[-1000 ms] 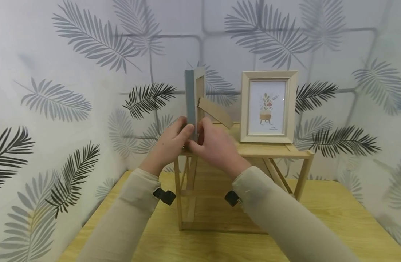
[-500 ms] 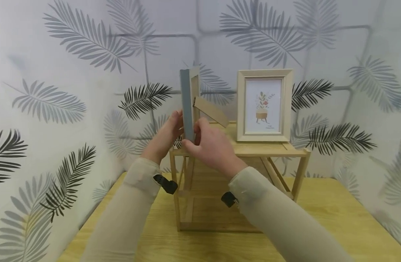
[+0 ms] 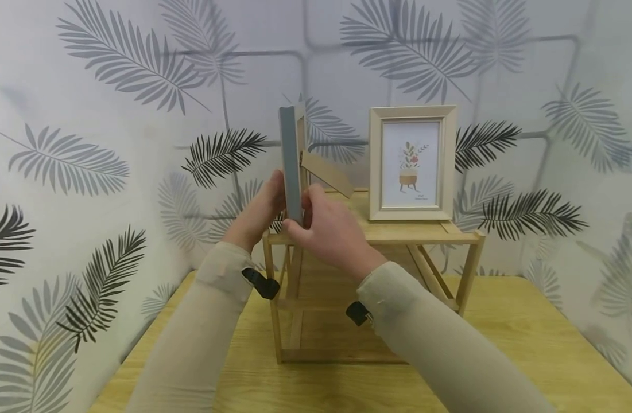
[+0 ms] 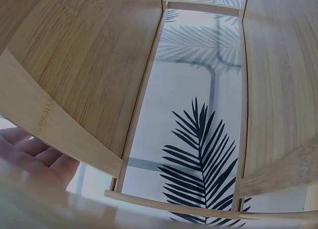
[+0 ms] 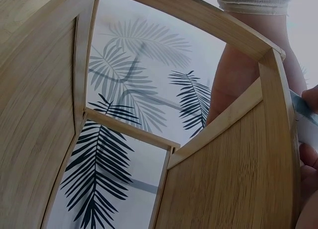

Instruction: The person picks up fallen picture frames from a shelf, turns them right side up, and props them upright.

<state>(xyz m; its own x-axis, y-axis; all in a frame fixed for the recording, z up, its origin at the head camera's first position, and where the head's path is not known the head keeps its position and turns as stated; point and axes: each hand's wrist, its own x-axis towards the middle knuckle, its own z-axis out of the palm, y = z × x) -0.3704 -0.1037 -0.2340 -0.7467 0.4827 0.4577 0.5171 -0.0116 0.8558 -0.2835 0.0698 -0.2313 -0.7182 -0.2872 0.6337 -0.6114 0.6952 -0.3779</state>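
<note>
A blue-edged picture frame (image 3: 291, 166) stands upright at the left end of the wooden shelf's top (image 3: 398, 232), turned nearly edge-on in the head view. Its easel leg (image 3: 327, 172) sticks out to the right from the back. My right hand (image 3: 332, 232) pinches the frame low down, thumb on the near edge and curled fingers at its back. My left hand (image 3: 259, 213) lies along the front side, fingers extended and partly hidden behind the frame. In the left wrist view, fingers of the left hand (image 4: 37, 159) show beyond a shelf board.
A cream picture frame (image 3: 375, 166) with a potted-plant print stands on the right of the shelf top. The shelf rests on a yellow wood-grain table (image 3: 522, 344). A leaf-patterned wall (image 3: 346, 69) rises close behind.
The left thumb and fingers have come off the frame's near edge and slid back along its front side. The right hand keeps its grip; the whole view has shifted slightly.
</note>
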